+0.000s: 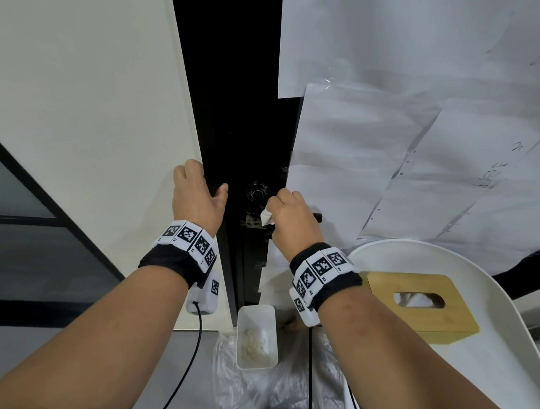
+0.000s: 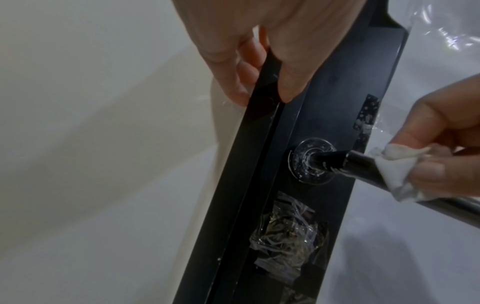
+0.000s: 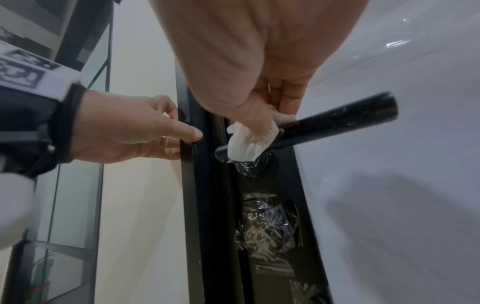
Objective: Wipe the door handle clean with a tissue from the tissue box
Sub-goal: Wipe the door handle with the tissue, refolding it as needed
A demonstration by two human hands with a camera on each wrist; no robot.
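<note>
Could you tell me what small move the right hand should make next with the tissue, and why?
Probably slide the tissue outward along the handle toward its free end. The right hand pinches it near the door end, and white specks show on the bare outer part. The left hand holds the door edge.

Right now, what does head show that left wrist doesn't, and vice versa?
Only head: the wooden tissue box on a white seat, and a white bin on the floor below the door.

Only left wrist: the round handle base speckled with white residue, and fingers pinching the tissue around the handle bar.

Both: left hand gripping the dark door edge, right hand holding the tissue on the handle.
</note>
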